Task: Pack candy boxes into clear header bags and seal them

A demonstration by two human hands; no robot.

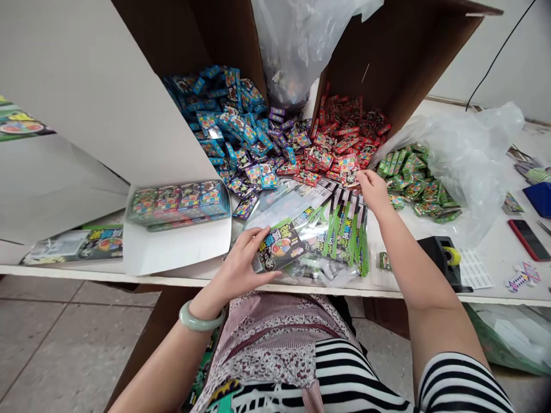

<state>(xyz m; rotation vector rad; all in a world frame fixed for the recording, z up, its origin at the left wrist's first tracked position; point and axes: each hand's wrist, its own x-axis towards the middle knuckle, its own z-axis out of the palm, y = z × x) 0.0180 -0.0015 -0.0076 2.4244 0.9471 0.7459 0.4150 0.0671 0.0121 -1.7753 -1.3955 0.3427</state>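
My left hand (246,261) rests at the left end of a clear plastic bag with a black and green printed header (282,246), thumb and index finger spread apart; its other fingers are partly hidden. With fingertips pinched, my right hand (373,190) grips a small red printed box (348,167) at the front of the red heap. Beneath and between the hands lies a fanned stack of similar printed bags (344,232). Small blue boxes (241,126), purple boxes (279,135) and red boxes (336,140) spill toward the stack.
Brown cartons (400,57) stand behind the heaps, with a plastic liner (297,46) between them. An open white box (181,246) holds rows of small boxes at left. At right are green boxes (422,178), a black tape dispenser (439,258) and a red phone (529,240).
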